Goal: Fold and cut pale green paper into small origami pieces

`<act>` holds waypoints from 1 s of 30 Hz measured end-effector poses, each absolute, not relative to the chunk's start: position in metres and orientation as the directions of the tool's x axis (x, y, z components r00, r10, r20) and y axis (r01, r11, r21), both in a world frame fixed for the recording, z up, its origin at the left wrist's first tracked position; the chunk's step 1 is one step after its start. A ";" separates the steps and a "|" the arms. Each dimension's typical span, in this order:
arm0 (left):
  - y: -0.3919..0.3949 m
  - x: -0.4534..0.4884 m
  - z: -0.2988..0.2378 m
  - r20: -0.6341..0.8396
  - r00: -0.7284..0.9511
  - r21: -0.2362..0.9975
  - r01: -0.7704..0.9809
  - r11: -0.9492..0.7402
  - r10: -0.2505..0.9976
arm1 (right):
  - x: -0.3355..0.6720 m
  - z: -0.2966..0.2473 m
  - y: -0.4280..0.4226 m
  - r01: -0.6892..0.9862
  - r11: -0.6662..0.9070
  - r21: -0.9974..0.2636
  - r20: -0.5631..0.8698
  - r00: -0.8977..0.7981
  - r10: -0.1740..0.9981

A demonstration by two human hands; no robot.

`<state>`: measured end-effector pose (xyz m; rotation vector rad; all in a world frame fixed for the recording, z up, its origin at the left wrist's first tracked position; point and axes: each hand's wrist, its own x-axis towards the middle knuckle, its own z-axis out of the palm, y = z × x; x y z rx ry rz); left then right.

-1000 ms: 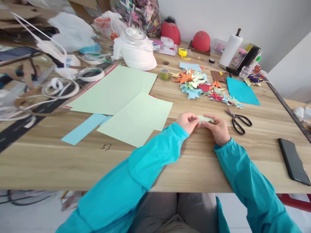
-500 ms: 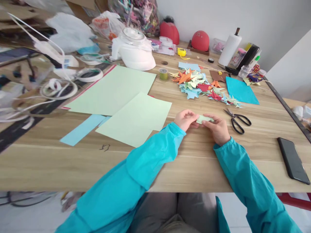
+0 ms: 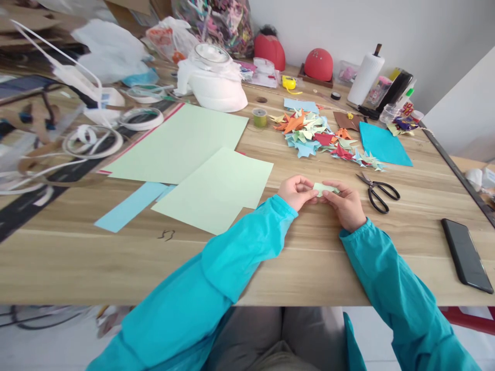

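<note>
Between my two hands is a small folded piece of pale green paper (image 3: 320, 188). My left hand (image 3: 296, 191) pinches its left end with thumb and fingers. On the other side, my right hand (image 3: 345, 202) grips the right end, its thumb lying over the paper. Fingers cover parts of the folds, so the exact shape is unclear. Black-handled scissors (image 3: 381, 192) lie just right of my right hand. Beyond the hands rests a pile of folded paper pieces (image 3: 309, 129) in orange, green, blue and red. Left of my left hand lies a large pale green sheet (image 3: 220, 188).
Another green sheet (image 3: 181, 141) and a blue paper strip (image 3: 131, 208) lie at left. A phone (image 3: 466, 255) sits near the right edge. Behind are a spool of thread (image 3: 260, 118), a turquoise cloth (image 3: 384, 144) and a yellow tape measure (image 3: 289, 82). Cables (image 3: 93, 141) clutter the far left.
My left thumb has shifted slightly right along the green paper, and the paper's visible part has changed a little. Both hands stay in nearly the same place.
</note>
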<state>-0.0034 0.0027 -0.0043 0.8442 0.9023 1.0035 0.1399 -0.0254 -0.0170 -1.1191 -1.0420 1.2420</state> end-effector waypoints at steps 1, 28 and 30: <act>0.003 -0.003 -0.004 -0.222 0.263 0.897 -0.322 0.302 0.939 | 0.140 -0.017 -0.025 -0.161 -0.001 -0.987 -0.010 0.060 0.998; 0.004 -0.005 -0.003 -0.276 0.311 0.860 -0.343 0.378 0.909 | 0.141 -0.019 -0.024 -0.049 0.069 -0.996 0.064 0.102 0.993; 0.003 -0.003 -0.004 -0.264 0.300 0.873 -0.329 0.359 0.917 | 0.141 -0.019 -0.025 -0.078 0.061 -0.995 0.054 0.085 0.995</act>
